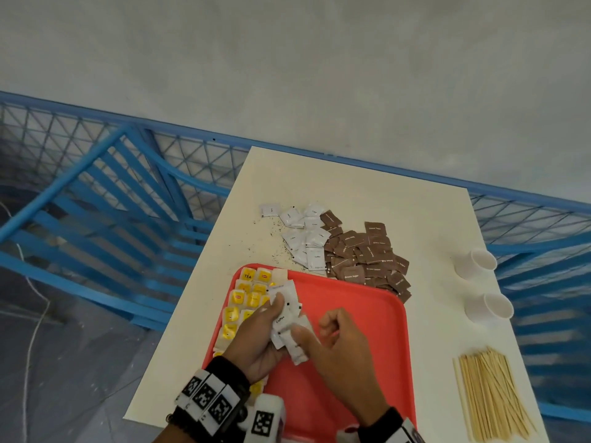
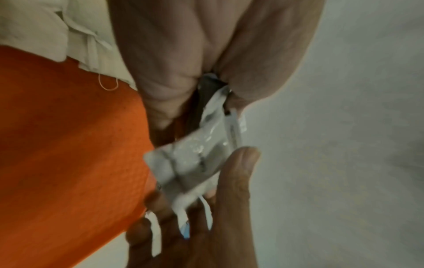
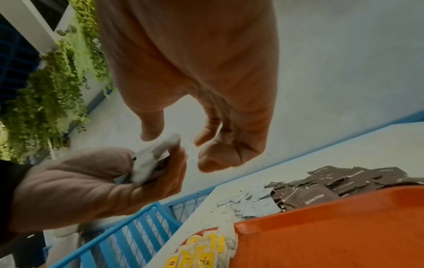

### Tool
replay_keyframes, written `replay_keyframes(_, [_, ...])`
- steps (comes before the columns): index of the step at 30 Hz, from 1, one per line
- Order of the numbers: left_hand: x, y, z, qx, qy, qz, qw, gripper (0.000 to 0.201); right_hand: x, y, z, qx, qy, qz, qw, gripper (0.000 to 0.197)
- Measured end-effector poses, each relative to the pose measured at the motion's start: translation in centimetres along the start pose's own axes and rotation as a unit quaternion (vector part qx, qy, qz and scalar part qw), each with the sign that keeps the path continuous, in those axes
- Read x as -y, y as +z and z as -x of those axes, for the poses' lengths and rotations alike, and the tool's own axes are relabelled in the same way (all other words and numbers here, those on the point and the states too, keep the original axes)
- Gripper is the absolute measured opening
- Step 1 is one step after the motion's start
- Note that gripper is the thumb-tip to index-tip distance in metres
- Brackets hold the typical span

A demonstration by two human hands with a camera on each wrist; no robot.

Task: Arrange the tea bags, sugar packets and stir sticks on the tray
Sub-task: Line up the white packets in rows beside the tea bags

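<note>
My left hand [image 1: 275, 314] grips a fanned stack of white packets [image 1: 283, 318] above the red tray [image 1: 367, 314]. My right hand [image 1: 315, 334] meets the stack from the right, thumb lying across the lowest packets and fingers curled. In the left wrist view the right thumb and fingers [image 2: 238, 172] close on the white packets [image 2: 190, 159]. The right wrist view has the thumb tip at the packet's end [image 3: 158, 152]. Yellow tea bags [image 1: 246, 298] lie in rows along the tray's left side. Stir sticks [image 1: 492, 398] lie in a heap at the table's right.
More white packets [image 1: 303, 238] and a pile of brown sugar packets [image 1: 367, 257] lie beyond the tray, with dark crumbs beside them. Two paper cups [image 1: 476, 262] lie on their sides at the right edge. A blue railing [image 1: 128, 193] runs past the table's left and far sides.
</note>
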State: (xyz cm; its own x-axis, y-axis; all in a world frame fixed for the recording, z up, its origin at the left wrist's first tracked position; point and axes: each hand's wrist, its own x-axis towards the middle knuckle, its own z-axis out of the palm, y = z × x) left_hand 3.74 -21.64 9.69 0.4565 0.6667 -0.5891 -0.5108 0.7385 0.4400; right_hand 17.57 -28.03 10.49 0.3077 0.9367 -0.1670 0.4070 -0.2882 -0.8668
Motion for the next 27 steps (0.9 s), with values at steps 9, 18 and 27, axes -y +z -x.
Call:
replay_keyframes(9, [0.1,0.7,-0.4,-0.02,0.058,0.0,0.998,0.045,0.5,-0.7,0.2,0.098,0.034,-0.135,0.985,0.009])
replay_keyframes(18, [-0.7,-0.4,1.7,0.084,0.113,-0.412,0.9,0.016,1.0,-5.3,-2.9,0.149,0.035,-0.093,0.984,0.009])
replay_keyframes(27, [0.2,-1.3,1.7,0.018,0.08,-0.301,0.95,0.038,1.4,-4.9,-4.4,0.121,0.069,-0.123,0.983,0.033])
